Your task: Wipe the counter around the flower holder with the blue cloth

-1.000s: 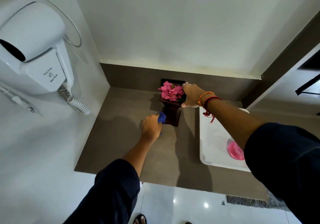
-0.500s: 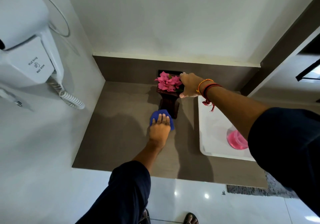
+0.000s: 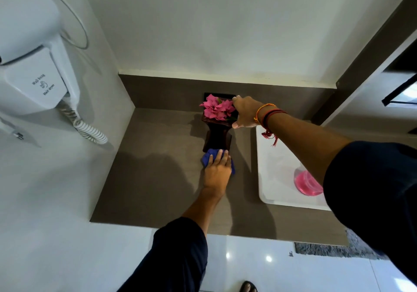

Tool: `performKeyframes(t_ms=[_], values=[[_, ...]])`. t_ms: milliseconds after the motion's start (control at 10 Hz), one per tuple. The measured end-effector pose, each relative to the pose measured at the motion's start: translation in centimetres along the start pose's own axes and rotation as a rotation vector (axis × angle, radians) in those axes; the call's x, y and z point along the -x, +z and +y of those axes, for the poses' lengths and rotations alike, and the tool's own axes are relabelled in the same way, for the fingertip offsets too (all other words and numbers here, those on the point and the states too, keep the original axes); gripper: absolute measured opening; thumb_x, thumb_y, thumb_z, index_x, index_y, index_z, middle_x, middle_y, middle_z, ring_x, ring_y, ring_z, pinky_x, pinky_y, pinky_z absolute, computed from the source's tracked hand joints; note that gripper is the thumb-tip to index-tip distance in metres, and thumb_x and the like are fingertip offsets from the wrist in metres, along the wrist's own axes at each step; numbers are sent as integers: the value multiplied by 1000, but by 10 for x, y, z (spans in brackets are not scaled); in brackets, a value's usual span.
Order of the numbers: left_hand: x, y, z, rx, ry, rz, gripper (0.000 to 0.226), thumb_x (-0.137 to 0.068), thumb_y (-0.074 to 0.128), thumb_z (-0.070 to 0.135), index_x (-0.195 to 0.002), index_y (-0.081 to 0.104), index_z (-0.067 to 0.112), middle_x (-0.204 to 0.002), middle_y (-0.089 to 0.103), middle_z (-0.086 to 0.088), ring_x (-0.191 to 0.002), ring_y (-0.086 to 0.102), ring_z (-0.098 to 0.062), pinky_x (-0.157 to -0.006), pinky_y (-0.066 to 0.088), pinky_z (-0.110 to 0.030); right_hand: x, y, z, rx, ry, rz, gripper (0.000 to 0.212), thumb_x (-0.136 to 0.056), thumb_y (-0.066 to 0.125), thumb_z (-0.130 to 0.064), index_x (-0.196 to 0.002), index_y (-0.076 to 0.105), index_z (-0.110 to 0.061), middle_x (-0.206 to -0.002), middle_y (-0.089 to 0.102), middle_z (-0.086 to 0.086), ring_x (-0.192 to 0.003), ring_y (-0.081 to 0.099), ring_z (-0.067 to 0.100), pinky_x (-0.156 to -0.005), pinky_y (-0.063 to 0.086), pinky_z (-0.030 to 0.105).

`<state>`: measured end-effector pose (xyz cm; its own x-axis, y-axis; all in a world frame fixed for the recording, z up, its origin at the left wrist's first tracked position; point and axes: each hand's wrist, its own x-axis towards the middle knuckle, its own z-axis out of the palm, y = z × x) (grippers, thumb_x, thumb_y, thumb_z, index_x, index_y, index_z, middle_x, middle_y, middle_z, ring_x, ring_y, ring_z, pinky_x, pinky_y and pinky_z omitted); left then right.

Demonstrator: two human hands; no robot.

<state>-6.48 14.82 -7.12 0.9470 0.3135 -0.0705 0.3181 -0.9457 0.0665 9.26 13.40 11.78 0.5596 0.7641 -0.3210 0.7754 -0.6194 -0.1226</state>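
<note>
Grey-brown counter | left hand flat on blue cloth | right hand apparently gripping flower holder

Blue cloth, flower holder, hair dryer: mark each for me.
blue cloth (image 3: 205, 157): head view, on the exposed left corner beside the fingers.
flower holder (image 3: 217, 139): head view, on the dark wooden stem below the pink flowers.
hair dryer (image 3: 33, 70): head view, on the white wall-mounted body.

White walls met in a corner above a grey-brown upstand. A white hair dryer with a coiled cord hung on the left wall. Glossy white floor tiles reflected small lights; a grey mat lay right.
</note>
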Motion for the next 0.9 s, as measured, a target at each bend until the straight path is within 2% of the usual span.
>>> performKeyframes(t_ms=[100,200,300,400,500,600,700,800,900], values=[[-2,-6,-4,-8,38,-70,62,-94,47,-4,-151,24,7,-162,16,-9,-149,11,-27,-122,15,-46,-1,-1,1,13,-1,-26,76,-82,76,-32,-141,40,1,-148,42,22,-128,52,36,-103,48,40],[-5,-24,-12,73,115,-177,62,-91,46,-11,-148,34,10,-161,21,-7,-148,17,-25,-121,20,-43,2,-2,2,7,6,-42,89,-83,75,-31,-149,26,3,-160,21,23,-139,41,37,-109,41,39],[13,-40,-27,230,141,-186,51,-92,50,-2,-142,45,11,-155,36,-7,-137,41,-26,-111,37,-41,11,3,8,-207,-2,-64,103,-83,73,-35,-156,8,-3,-164,7,18,-147,27,35,-118,31,39],[30,-45,-34,458,-35,-87,53,-91,54,1,-141,46,14,-148,47,-7,-114,62,-30,-89,56,-43,31,28,14,-610,93,-30,87,-82,70,-48,-150,34,-9,-152,43,14,-136,46,30,-113,38,44],[16,-61,16,461,132,74,58,-87,62,1,-142,47,13,-145,51,-8,-117,61,-28,-96,53,-44,77,66,69,-752,363,136,58,-87,58,-59,-79,68,-2,-77,69,11,-79,65,30,-75,55,35],[-6,-77,89,318,415,203,61,-81,73,4,-138,50,5,-142,54,-15,-127,55,-29,-104,48,-42,122,90,124,-1159,540,-54,59,-97,48,-47,-107,67,8,-103,72,24,-97,70,36,-94,56,47],[-18,-69,111,121,478,130,57,-91,61,4,-143,39,0,-151,40,-22,-141,36,-35,-117,31,-46,117,93,127,-1159,587,-5,36,-101,46,-19,-99,64,12,-95,65,24,-90,60,33,-96,50,52],[-14,-40,130,-42,411,-73,53,-100,45,10,-149,26,5,-157,29,-18,-147,20,-32,-120,15,-53,114,104,126,-929,626,0,14,-93,44,-6,-97,56,-2,-88,56,15,-92,55,30,-83,46,46],[-14,-20,140,-81,429,-233,58,-101,47,19,-151,21,6,-159,24,-16,-147,17,-33,-120,13,-55,119,119,123,-807,623,-103,34,-94,40,-6,-124,55,0,-122,61,19,-114,57,33,-90,44,38]])
